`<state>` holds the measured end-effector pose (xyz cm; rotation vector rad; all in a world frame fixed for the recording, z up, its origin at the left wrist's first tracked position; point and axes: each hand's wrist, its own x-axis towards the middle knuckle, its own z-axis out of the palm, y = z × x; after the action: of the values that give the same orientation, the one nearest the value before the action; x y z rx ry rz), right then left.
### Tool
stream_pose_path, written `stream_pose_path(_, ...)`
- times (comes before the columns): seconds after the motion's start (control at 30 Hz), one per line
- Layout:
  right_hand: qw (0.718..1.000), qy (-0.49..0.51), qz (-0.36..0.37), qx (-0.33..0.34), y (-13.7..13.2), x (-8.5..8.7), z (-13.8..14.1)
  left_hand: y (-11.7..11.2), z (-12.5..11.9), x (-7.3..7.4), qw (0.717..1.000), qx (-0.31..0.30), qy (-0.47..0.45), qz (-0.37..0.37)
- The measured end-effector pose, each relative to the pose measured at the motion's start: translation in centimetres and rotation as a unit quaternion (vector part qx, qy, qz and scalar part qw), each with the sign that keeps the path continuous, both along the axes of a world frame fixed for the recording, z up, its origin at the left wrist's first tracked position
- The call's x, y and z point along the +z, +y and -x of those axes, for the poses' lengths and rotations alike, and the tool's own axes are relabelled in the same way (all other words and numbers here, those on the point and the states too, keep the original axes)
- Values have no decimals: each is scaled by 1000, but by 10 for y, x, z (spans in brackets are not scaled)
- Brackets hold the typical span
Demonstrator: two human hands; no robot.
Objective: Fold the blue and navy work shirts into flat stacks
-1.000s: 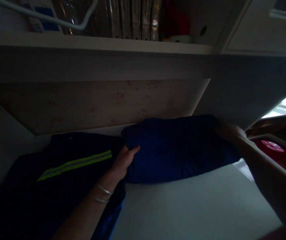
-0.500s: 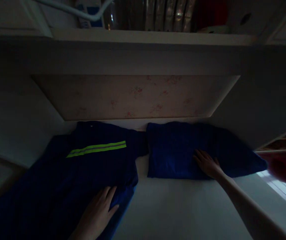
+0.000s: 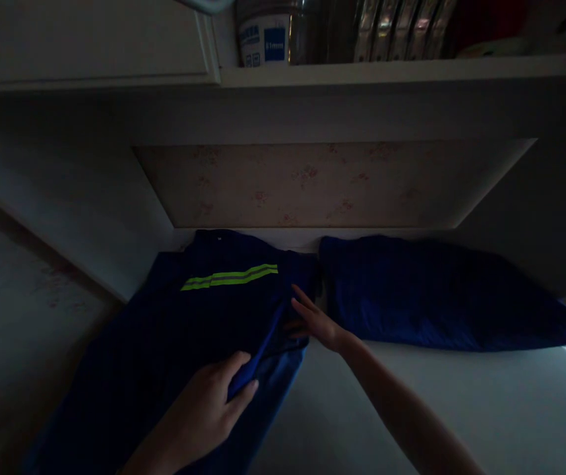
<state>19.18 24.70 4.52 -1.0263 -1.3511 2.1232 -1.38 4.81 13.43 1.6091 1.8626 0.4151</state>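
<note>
A dark blue work jacket (image 3: pixel 179 349) with a yellow-green reflective stripe (image 3: pixel 231 276) lies spread on the pale surface. My left hand (image 3: pixel 208 402) pinches its right edge between thumb and fingers, raising a fold of the fabric. By the jacket's right sleeve, my right hand (image 3: pixel 316 323) reaches in with its fingers spread, touching or just over the cloth; some fingertips are lost in the dark. A second dark blue bundle of fabric (image 3: pixel 421 293) lies to the right, apart from both hands; whether it is folded clothing or a cushion I cannot tell.
Above runs a white shelf (image 3: pixel 362 71) holding a clear container with a label (image 3: pixel 268 43) and a row of shiny cases (image 3: pixel 402 30). A recessed floral panel (image 3: pixel 337 188) forms the back, with white side walls around the pale surface (image 3: pixel 362 409).
My right hand has left the blue bundle and moved left to the jacket's sleeve. My left hand has closed on the jacket's edge and lifted a fold. The view has shifted left.
</note>
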Motion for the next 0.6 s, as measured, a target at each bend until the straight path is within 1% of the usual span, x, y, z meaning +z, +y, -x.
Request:
stream_pose_path(0.03,1000,5,19,-24,7,-7,16,-9,2,0,999,0,-24,24)
stream_pose_path(0.07,998,-2,18,-61,16,-13,29,-17,5,-2,998,0,-36,52)
stream_pose_path(0.1,994,-21,-10,-104,26,-18,40,-25,10,-4,996,-3,-33,80)
stream_pose_path(0.13,986,-51,-64,-147,36,-20,47,-32,16,-7,994,-10,-14,104)
stream_pose_path(0.17,970,-89,-136,-180,45,-19,52,-37,23,-10,992,-18,22,121)
stream_pose_path(0.2,948,-127,-217,-197,54,-16,55,-41,30,-13,989,-24,73,127)
stream_pose_path(0.27,895,-185,-359,-190,70,-3,55,-44,44,-18,975,-29,189,109)
stream_pose_path(0.3,874,-202,-405,-176,77,5,54,-44,50,-18,966,-30,239,90)
stream_pose_path(0.37,853,-217,-450,-151,92,24,49,-42,55,-12,953,-36,295,49)
stream_pose_path(0.4,849,-215,-460,-147,99,33,45,-41,54,-6,953,-38,297,36)
stream_pose_path(0.47,843,-198,-475,-158,112,52,33,-43,43,10,965,-35,258,34)
stream_pose_path(0.53,837,-168,-485,-192,121,71,13,-49,19,25,984,-28,175,32)
stream_pose_path(0.57,833,-153,-487,-214,124,80,-1,-52,3,30,991,-32,123,29)
stream_pose_path(0.6,828,-140,-488,-240,125,89,-16,-54,-16,32,996,-51,67,29)
